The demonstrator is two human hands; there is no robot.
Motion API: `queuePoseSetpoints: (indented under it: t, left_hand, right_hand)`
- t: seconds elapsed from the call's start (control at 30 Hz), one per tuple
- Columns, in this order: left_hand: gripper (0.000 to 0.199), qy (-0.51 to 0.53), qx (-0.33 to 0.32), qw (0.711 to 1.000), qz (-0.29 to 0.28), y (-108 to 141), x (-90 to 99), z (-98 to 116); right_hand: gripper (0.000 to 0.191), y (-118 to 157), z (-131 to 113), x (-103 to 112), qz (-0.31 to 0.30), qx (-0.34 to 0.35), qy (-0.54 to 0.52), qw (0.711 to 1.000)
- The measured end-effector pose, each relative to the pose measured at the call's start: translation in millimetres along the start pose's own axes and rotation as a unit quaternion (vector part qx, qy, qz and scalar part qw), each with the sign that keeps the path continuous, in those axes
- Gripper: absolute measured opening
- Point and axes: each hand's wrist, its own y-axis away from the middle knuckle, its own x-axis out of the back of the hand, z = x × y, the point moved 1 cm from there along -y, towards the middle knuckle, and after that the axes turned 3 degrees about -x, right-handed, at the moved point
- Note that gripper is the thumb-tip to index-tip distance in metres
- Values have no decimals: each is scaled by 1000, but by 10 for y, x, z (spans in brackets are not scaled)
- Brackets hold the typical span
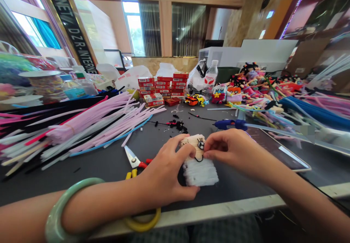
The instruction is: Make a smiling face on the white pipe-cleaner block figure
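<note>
A small flat figure (201, 172) made of fuzzy stems, beige above and white below, stands out near the table's front edge. Its beige part carries a black-and-white eye (201, 145) with lashes and a curved black line like a mouth. My left hand (166, 170) wraps round the figure's left side, fingers at the top and thumb at the bottom. With thumb and forefinger pinched at the eye's right edge, my right hand (225, 146) touches the face; anything tiny between those fingertips is hidden.
Scissors (133, 160) and yellow-handled pliers (142, 225) lie partly under my left arm. Behind are a blue glue gun (231, 124), a tablet (284, 150), black scraps (177, 125) and red boxes (162, 86). Bundled stems (82, 122) cover the left; small dolls (254, 79) are piled at right.
</note>
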Motion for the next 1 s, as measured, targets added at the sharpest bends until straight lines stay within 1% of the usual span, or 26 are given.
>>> queuePoseSetpoints:
  t: [0.17,0.37,0.5,0.63,0.83,1.0]
  left_hand:
    - [50,-4,-15,1000,10,11,-21,-40]
    - [49,-12,-26,999,16,24,-47,-66]
    - [47,-17,-21,1000,15,25,-51,-66]
    - [45,-18,-2,1000,4,16,-44,-52]
    - [49,-14,-25,999,19,12,-46,-55]
    - [48,-12,-14,1000,10,17,-36,-51]
  right_hand:
    - [7,-19,-13,-9,1,-1,-4,1000]
    - [6,-8,-5,-10,6,-1,-11,1000]
    - [6,-5,12,-6,5,1,-14,1000]
    - [8,0,18,-11,3,1,-19,1000]
    - [9,11,11,-13,5,-1,-24,1000]
    - [9,6,8,-11,0,-2,-29,1000]
